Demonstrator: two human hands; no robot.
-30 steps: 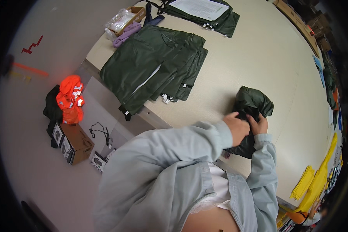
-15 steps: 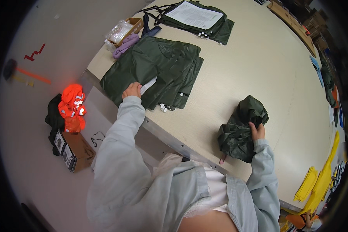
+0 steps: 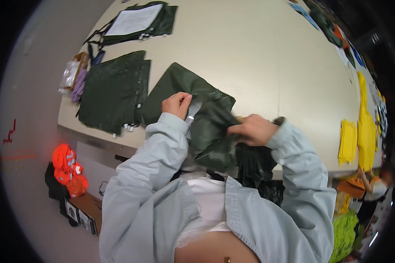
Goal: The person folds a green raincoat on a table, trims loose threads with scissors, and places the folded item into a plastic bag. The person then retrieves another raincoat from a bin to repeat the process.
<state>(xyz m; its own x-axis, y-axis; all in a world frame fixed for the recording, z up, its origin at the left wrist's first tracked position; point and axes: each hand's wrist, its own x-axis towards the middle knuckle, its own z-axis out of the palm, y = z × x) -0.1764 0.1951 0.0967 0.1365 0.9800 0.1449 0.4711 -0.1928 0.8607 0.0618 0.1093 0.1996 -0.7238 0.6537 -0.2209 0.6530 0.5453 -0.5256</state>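
A dark green piece of coated fabric lies spread in front of me at the table's near edge. My left hand pinches its upper layer beside a narrow pale strip. My right hand, slightly blurred, grips the lifted folds on the right side. Below that hand, a crumpled darker green bundle hangs by the table edge; whether it joins the spread piece I cannot tell. Left of my hands is a stack of flat dark green fabric pieces with small white tags along its edge.
At the far left, another dark green stack carries a printed sheet. A small carton with clear plastic and a purple cloth sit at the table's left end. Yellow fabric lies right; another person stands beyond. Orange clothing lies low left.
My view has swung right. My left hand has moved from the stack to a green piece now spread in front of me. My right hand has come inward and grips its folds.
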